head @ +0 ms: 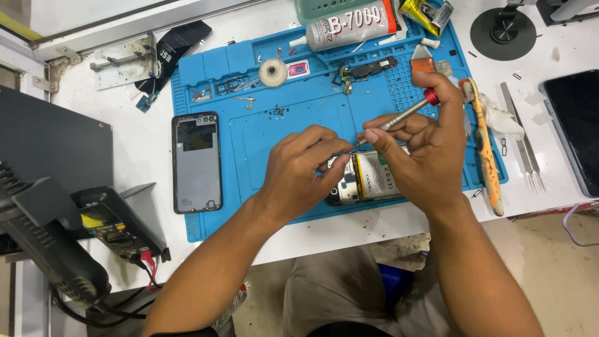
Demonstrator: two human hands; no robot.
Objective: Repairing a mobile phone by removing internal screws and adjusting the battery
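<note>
On the far left of the bench (143, 150) a multimeter (109, 228) lies idle with its leads trailing off the edge. Beside it, half on the blue work mat (274, 134), the phone's grey back cover (196, 162) lies face down, already off and set well apart from the handset. Small parts removed from the phone, a dark board with a flex (368, 68) among them, lie near the top of the mat below a tube of adhesive (352, 25), so the teardown looks well underway; the battery sits in the body, and screws appear to remain.

The left hand (299, 171) is curled knuckles-up over the near end of the opened phone (365, 181), fingertips pinched together on its upper edge, steadying it. The phone lies flat at the front of the mat, between both hands.

The right hand (424, 150) arches over the phone's right side and is clamped on a slim screwdriver (402, 115) with a red cap, thumb and forefinger around the shaft, the tip angled down-left to the phone's top edge by the left fingertips. Just right of that hand an orange-handled brush (486, 156) and tweezers (524, 146) lie unused.
</note>
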